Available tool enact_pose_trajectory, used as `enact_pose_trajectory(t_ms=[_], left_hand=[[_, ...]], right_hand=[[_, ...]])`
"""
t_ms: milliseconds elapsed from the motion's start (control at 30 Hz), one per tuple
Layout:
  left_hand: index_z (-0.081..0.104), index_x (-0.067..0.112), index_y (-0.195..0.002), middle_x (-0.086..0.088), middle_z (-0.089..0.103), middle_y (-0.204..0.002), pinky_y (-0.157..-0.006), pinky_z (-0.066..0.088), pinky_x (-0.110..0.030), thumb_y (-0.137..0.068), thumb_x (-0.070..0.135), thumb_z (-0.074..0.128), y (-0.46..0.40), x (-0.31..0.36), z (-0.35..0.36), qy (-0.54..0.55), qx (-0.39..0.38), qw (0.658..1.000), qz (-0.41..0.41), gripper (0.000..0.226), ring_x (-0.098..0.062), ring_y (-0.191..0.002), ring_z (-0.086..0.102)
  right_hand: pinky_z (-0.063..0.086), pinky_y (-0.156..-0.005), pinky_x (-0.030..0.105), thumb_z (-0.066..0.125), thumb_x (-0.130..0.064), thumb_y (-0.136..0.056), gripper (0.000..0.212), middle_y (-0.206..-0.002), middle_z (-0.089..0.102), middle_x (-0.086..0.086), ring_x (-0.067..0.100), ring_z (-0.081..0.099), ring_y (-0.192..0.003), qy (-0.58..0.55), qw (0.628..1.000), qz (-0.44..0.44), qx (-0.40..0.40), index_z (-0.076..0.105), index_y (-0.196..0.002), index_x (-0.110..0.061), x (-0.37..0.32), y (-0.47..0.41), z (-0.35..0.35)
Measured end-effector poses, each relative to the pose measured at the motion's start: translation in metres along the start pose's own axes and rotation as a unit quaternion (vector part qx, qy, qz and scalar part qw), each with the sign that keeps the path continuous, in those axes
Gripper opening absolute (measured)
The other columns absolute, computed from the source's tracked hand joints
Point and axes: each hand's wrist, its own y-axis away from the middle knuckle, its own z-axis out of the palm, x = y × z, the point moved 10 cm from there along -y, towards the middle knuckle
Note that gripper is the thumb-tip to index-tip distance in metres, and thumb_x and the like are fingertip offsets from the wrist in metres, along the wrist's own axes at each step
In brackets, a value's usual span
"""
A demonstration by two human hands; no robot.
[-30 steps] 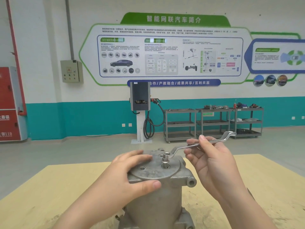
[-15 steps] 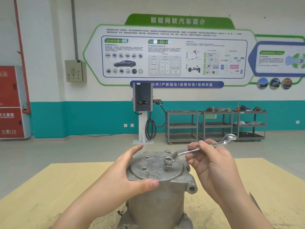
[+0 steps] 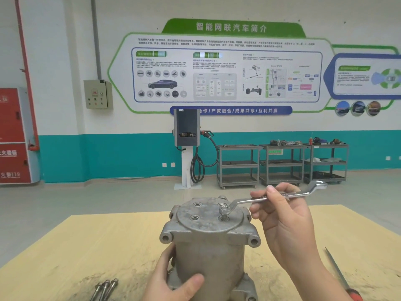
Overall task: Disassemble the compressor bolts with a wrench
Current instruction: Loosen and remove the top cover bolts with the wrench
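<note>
A grey cast-metal compressor (image 3: pixel 209 242) stands upright on the wooden table (image 3: pixel 86 246). One bolt (image 3: pixel 224 213) sticks up from its round top cover, raised out of its hole; the other holes in the cover have no bolts in them. The ring end of a silver offset wrench (image 3: pixel 271 197) sits on that bolt's head. My right hand (image 3: pixel 284 218) pinches the wrench shaft near its middle. My left hand (image 3: pixel 171 281) grips the lower body of the compressor, thumb across the front.
Three removed bolts (image 3: pixel 106 288) lie on the table at the lower left. A screwdriver (image 3: pixel 340 274) with a red handle lies at the lower right. Across the floor stand a charging post (image 3: pixel 187 148) and metal carts (image 3: pixel 282 164).
My left hand has slid from the top cover down to the compressor's lower body. The wrench has swung slightly on the bolt. The view has tilted down, showing the loose bolts.
</note>
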Motion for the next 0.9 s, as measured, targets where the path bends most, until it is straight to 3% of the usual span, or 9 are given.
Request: enact_pose_trajectory(t_ms=[133,233,400,533,600,667,767,833,900], left_hand=[[0.053,0.031,-0.118,0.036,0.068,-0.099,-0.069,0.048,-0.005,-0.032,0.032,0.086,0.0,-0.002,0.003,-0.013,-0.041,0.999,-0.008,0.093,0.01,-0.093,0.067],[0.052,0.035,-0.115,0.03,0.069,-0.103,-0.07,0.047,-0.004,-0.033,0.035,0.087,0.002,0.003,0.004,-0.022,-0.048,0.999,0.002,0.09,0.017,-0.094,0.063],[0.036,0.042,-0.121,0.03,0.05,-0.122,-0.075,0.04,0.002,-0.041,0.048,0.084,0.0,0.004,0.004,-0.075,-0.072,0.994,0.011,0.093,0.021,-0.102,0.056],[0.018,0.045,-0.127,0.035,0.029,-0.124,-0.084,0.031,0.004,-0.055,0.06,0.076,-0.002,0.002,-0.002,-0.124,-0.094,0.988,0.008,0.094,0.017,-0.113,0.036],[0.024,0.04,-0.134,0.031,0.036,-0.124,-0.081,0.034,0.005,-0.048,0.054,0.079,-0.001,0.002,0.004,-0.128,-0.083,0.988,0.012,0.104,0.021,-0.105,0.042],[0.038,0.038,-0.129,0.026,0.048,-0.117,-0.067,0.039,0.004,-0.039,0.036,0.08,0.0,0.0,0.001,-0.09,-0.04,0.995,-0.003,0.099,0.028,-0.084,0.053],[0.042,0.039,-0.125,0.023,0.052,-0.116,-0.061,0.041,0.002,-0.044,0.028,0.076,-0.001,-0.003,0.002,-0.081,-0.024,0.996,-0.021,0.089,0.027,-0.079,0.053],[0.04,0.038,-0.13,0.018,0.052,-0.122,-0.066,0.042,0.0,-0.042,0.034,0.079,-0.002,-0.003,-0.002,-0.083,-0.015,0.996,-0.003,0.096,0.021,-0.095,0.05],[0.04,0.034,-0.136,0.012,0.053,-0.13,-0.08,0.045,-0.007,-0.033,0.046,0.082,-0.002,-0.005,-0.003,-0.076,-0.021,0.997,0.007,0.111,0.003,-0.112,0.055]], right_hand=[[0.053,-0.054,0.026,0.056,-0.011,-0.081,0.011,-0.076,0.069,0.02,0.024,0.06,-0.051,0.015,0.999,-0.041,-0.013,0.048,-0.087,-0.016,-0.008,0.017,-0.003],[0.055,-0.061,0.026,0.061,-0.014,-0.082,0.012,-0.078,0.071,0.013,0.024,0.066,-0.06,0.14,0.981,-0.13,-0.028,0.055,-0.078,-0.024,-0.027,0.039,0.007],[0.046,-0.057,0.015,0.065,-0.018,-0.082,0.008,-0.08,0.06,-0.009,0.005,0.058,-0.067,0.461,0.788,-0.327,-0.245,0.062,-0.086,-0.024,-0.041,0.084,0.099],[0.049,-0.065,0.031,0.057,-0.033,-0.091,0.014,-0.087,0.053,-0.008,0.011,0.051,-0.069,0.649,0.616,-0.226,-0.385,0.066,-0.096,-0.023,0.011,0.068,0.166],[0.05,-0.073,0.033,0.055,-0.03,-0.093,0.016,-0.09,0.061,-0.002,0.019,0.057,-0.079,0.735,0.527,-0.169,-0.393,0.065,-0.096,-0.018,0.038,0.044,0.186],[0.052,-0.068,0.032,0.055,-0.019,-0.09,0.015,-0.082,0.067,0.007,0.021,0.06,-0.068,0.79,0.46,-0.088,-0.396,0.065,-0.091,-0.008,0.065,0.012,0.191],[0.044,-0.051,0.022,0.053,-0.005,-0.089,0.015,-0.055,0.062,-0.001,0.013,0.051,-0.051,0.814,0.442,0.11,-0.361,0.066,-0.087,0.0,0.088,-0.038,0.161],[0.032,-0.047,0.018,0.05,-0.002,-0.094,0.017,-0.062,0.059,0.003,0.011,0.041,-0.051,0.808,0.446,0.233,-0.306,0.066,-0.091,0.003,0.088,-0.058,0.125],[0.028,-0.044,0.021,0.045,-0.002,-0.099,0.02,-0.077,0.055,0.008,0.007,0.033,-0.049,0.738,0.536,0.347,-0.217,0.06,-0.087,0.004,0.084,-0.069,0.086]])
